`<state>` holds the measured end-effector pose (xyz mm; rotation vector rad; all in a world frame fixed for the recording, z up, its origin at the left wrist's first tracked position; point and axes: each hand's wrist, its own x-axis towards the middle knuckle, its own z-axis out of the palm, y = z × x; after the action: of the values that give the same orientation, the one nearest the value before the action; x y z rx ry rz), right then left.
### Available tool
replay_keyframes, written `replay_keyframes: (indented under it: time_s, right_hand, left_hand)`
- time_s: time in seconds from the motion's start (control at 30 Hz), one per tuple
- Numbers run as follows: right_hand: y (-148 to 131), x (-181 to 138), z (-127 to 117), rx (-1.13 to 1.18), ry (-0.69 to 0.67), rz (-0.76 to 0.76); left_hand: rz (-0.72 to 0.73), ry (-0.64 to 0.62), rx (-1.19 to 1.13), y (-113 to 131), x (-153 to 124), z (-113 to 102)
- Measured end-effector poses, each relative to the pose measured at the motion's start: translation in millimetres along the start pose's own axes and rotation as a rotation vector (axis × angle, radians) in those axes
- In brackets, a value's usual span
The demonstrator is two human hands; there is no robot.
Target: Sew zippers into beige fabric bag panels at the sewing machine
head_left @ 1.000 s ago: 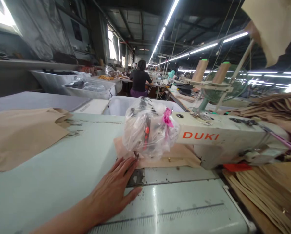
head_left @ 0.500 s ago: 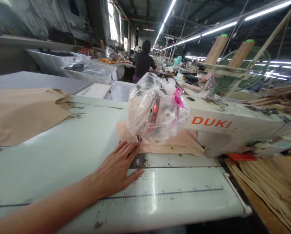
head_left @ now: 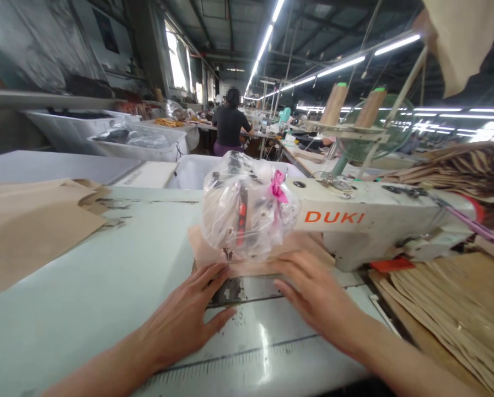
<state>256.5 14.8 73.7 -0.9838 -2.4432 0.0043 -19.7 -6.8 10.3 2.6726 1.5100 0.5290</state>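
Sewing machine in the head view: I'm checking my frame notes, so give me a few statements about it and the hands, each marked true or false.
1. The left hand and right hand both lie flat, fingers open, in front of the sewing machine. True.
2. The machine's head is bare. False: a clear plastic bag tied with a pink ribbon covers it.
3. The machine's lettering is blue. False: it reads DUKI in orange-red.
4. A stack of tan pieces lies to the right of the machine. True.
5. The right hand holds scissors. False: it holds nothing; its fingers touch the beige fabric.
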Motion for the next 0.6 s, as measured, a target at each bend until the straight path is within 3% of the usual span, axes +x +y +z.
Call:
replay_keyframes:
  time_s: [0.13,0.23,0.47,0.6]
  right_hand:
    - [5,25,56,0.057,-0.131,0.002]
    - [13,35,79,0.092,-0.117,-0.03]
    - [15,32,86,0.105,-0.074,-0.053]
    - [14,31,84,0.09,-0.11,-0.002]
  left_hand:
    - [0.001,0.012,0.017,-2,-1,2]
    - [0.008,0.021,0.02,-3,-2,3]
    - [0.054,0.056,0.028,-12,6,1]
    - [0.227,0.026,0.044,-22,24,0]
